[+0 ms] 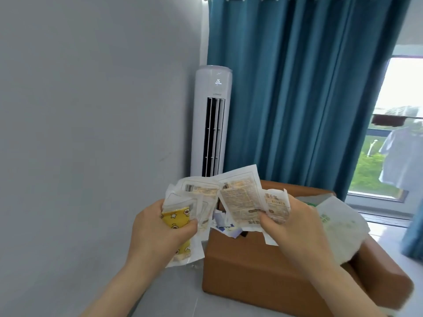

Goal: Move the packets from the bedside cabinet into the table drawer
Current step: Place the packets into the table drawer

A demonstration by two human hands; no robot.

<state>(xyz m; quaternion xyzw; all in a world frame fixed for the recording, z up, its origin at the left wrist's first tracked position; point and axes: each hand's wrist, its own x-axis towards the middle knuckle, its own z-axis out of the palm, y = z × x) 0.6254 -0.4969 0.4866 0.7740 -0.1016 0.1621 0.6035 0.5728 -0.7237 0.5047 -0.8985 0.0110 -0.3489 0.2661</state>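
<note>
My left hand grips a bunch of packets, among them a yellow one with a cartoon print and clear ones with pale contents. My right hand pinches several white packets with beige printed labels. Both bunches are held up in front of me, above the brown bedside cabinet. More small papers or packets lie on the cabinet top behind my hands. No table drawer is in view.
A white plastic bag lies on the cabinet's right side. A tall white air conditioner stands in the corner against the grey wall. Blue curtains hang beside a window at right. Pale floor shows at left.
</note>
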